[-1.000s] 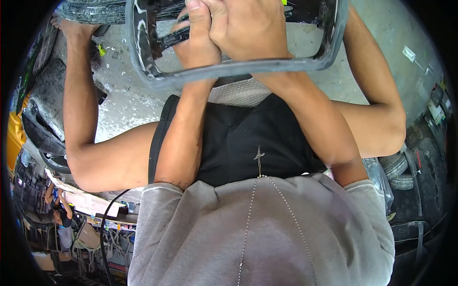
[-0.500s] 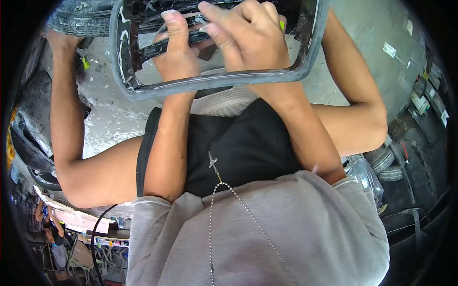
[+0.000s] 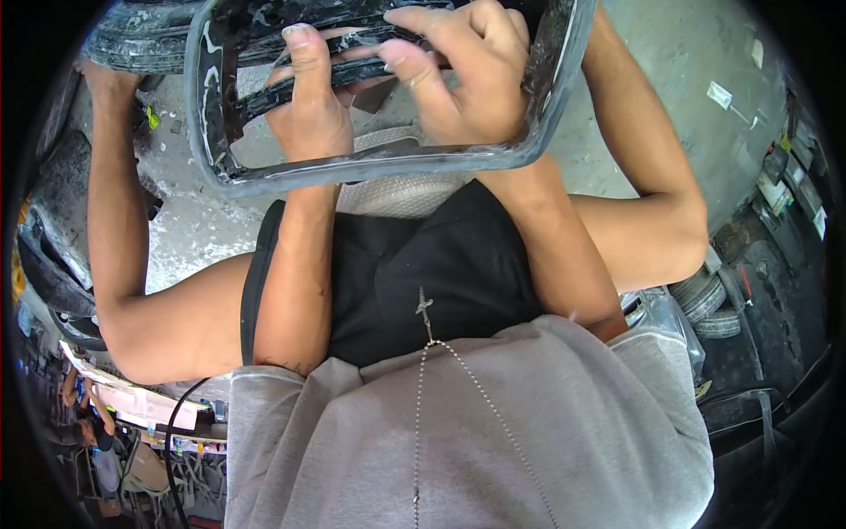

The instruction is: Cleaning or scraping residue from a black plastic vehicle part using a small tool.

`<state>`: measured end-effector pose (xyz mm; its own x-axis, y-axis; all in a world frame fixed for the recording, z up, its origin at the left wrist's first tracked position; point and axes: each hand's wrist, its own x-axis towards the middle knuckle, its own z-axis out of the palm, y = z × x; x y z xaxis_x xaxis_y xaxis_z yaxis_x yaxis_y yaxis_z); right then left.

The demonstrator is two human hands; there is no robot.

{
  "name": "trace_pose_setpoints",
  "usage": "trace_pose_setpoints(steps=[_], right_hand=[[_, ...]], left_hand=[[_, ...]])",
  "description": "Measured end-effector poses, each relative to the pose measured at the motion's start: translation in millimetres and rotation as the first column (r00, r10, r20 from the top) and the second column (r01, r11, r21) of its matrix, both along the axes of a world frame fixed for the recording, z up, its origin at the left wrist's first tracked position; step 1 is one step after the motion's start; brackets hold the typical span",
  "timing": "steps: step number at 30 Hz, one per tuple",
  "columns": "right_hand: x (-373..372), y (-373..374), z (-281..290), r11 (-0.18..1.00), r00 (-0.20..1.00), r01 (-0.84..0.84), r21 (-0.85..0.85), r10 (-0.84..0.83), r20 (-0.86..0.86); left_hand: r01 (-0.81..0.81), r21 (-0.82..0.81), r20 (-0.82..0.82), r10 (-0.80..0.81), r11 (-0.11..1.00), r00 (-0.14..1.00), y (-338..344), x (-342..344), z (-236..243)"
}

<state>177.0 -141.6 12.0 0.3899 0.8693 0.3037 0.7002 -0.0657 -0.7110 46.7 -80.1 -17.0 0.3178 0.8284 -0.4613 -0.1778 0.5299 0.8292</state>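
Note:
A large dark frame with rounded corners and a scuffed grey rim (image 3: 370, 167), somewhat like a car grille, spans the top of the view. Black slats (image 3: 264, 101) run across its inside. Through its opening reaches my left hand (image 3: 313, 106), thumb over a lower slat and fingers curled beneath, gripping it. My right hand (image 3: 480, 79) is over the slats to the right, inside the rim. Its thumb and forefinger are spread apart near the slat, and I see nothing between them; the other fingers are bent. The frame's upper part is cut off by the view's edge.
A scuffed black piece (image 3: 141, 35) lies at the upper left above my foot. Black car-like parts (image 3: 53, 256) are at the left, and tires (image 3: 705, 300) are stacked at the right. Papers and small items (image 3: 780, 189) sit along the right edge. People (image 3: 97, 432) are far off at lower left.
The frame has shifted slightly left and down, its right side tilting. My right thumb and forefinger have moved farther apart. The left hand keeps its hold on the slat.

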Motion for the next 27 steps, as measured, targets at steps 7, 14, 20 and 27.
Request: trace_pose_setpoints(steps=[7, 14, 20, 27], right_hand=[[-6, -3, 13, 0.981, 0.981, -0.172, -0.094, 0.18, 0.076], [-5, -7, 9, 0.99, 0.998, -0.054, -0.127, 0.059, 0.035], [-2, -5, 11, 0.985, 0.99, -0.129, -0.116, 0.135, 0.046], [2, 6, 4, 0.997, 0.996, 0.036, -0.061, -0.031, 0.078]], left_hand=[[0.088, 0.189, -0.167, -0.056, 0.978, 0.984, 0, -3, 0], [-0.065, -0.007, 0.052, 0.065, 0.998, 0.997, 2, -4, -10], [0.055, 0.077, -0.092, -0.048, 0.995, 0.995, 1, -7, -9], [0.017, 0.032, -0.084, -0.015, 0.999, 0.996, 1, -7, -11]])
